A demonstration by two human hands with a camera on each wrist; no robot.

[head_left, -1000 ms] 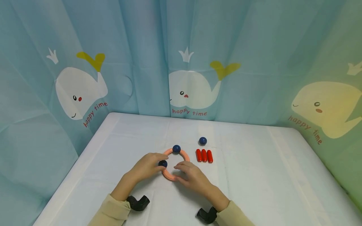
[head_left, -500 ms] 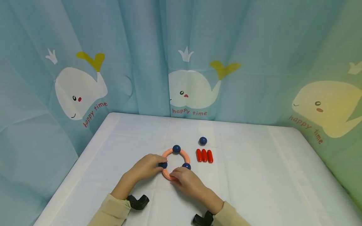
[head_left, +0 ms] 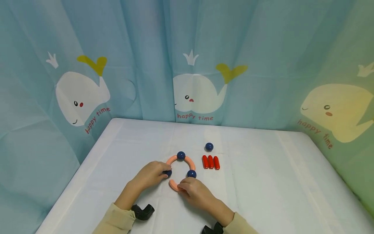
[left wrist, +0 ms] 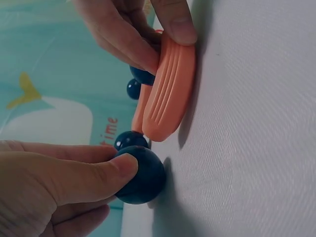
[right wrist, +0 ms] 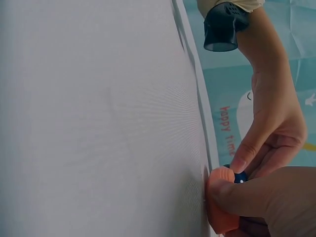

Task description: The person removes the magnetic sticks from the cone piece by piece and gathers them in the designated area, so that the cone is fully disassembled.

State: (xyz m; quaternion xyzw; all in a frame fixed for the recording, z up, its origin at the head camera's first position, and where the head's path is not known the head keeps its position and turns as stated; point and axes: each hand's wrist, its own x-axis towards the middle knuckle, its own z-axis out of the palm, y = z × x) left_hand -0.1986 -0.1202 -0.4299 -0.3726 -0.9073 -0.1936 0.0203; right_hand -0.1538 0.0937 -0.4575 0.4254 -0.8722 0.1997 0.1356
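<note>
My left hand [head_left: 151,174] pinches a blue ball [left wrist: 144,178] between thumb and fingers, low over the white table. With thumb and fingers my right hand [head_left: 195,192] grips one end of an orange curved rod [left wrist: 170,94], ribbed along its side. The rod's free end points toward the left ball, and a small gap parts the two in the head view. Two more orange curved rods [head_left: 190,162] form an arch beyond the hands. One blue ball [head_left: 181,155] joins them at the top, and another blue ball [head_left: 191,174] sits at the right, by my right fingers.
Behind and right of the arch lies a loose blue ball [head_left: 209,147]. Three red rods [head_left: 210,162] lie side by side just in front of it. A whale-print curtain [head_left: 146,65] hangs behind the white table [head_left: 263,178]. Both wrists wear black cameras [head_left: 143,212].
My right hand has shifted from the right ball to the lower orange curved rod and gripped it. That rod's left end has come away from the left ball, toward me.
</note>
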